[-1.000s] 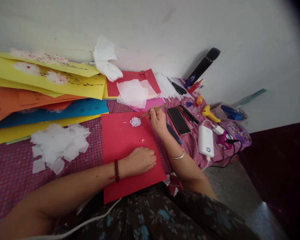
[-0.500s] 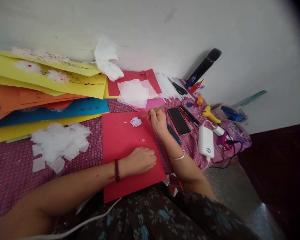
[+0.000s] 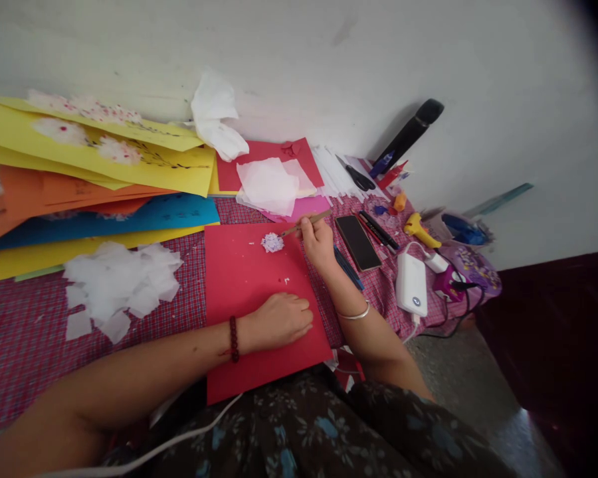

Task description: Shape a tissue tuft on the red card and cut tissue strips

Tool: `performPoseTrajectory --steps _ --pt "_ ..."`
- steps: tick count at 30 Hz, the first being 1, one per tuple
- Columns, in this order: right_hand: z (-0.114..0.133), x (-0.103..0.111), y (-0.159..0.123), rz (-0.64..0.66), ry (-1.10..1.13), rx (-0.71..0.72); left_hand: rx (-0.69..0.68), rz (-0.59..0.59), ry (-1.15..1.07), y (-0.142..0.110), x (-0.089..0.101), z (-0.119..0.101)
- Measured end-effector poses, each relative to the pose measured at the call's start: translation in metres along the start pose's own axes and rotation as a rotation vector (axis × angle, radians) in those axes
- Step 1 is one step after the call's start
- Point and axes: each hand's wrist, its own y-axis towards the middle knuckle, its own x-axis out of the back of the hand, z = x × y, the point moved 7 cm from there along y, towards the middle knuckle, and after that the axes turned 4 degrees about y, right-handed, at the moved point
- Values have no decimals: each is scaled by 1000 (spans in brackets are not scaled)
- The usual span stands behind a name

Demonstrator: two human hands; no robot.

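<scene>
A red sheet of paper (image 3: 239,279) lies in front of me, its near edge at my lap. Near its top sits a small ruffled white flower (image 3: 272,243) with purple tints. My right hand (image 3: 319,242) pinches a thin brown tool (image 3: 306,224), narrow at the flower end and broader at the other. Its tip is at the flower's right edge; whether it touches I cannot tell. My left hand (image 3: 280,320) rests on the lower part of the sheet with fingers curled in, nothing visible in them. Tiny white scraps (image 3: 286,280) lie between the hand and the flower.
Left of the sheet is a pile of white tissue squares (image 3: 122,285). Behind it are stacked coloured papers with blossoms (image 3: 169,179). To the right lie a phone (image 3: 357,243), pens (image 3: 379,229), scissors (image 3: 359,178), a yellow glue gun (image 3: 421,231) and a white power bank (image 3: 411,284).
Both hands hold almost the same pose, with the brown tool still beside the flower. The whole view has shifted very slightly.
</scene>
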Motion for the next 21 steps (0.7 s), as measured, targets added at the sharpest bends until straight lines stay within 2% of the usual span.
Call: performPoseTrajectory --steps 4,10,15,19,21 --pt "-1 4 0 -49 14 -3 -3 -5 2 0 0 0" --pt "-1 -5 -2 32 4 4 -4 -12 5 -1 -1 -1" --pt "-3 3 -1 -53 33 -12 -6 -9 2 -1 0 0" --pt "-4 -4 -2 23 14 -12 -3 -8 1 0 0 0" --pt "-3 -4 -2 18 3 -14 -2 -10 1 0 -1 0"
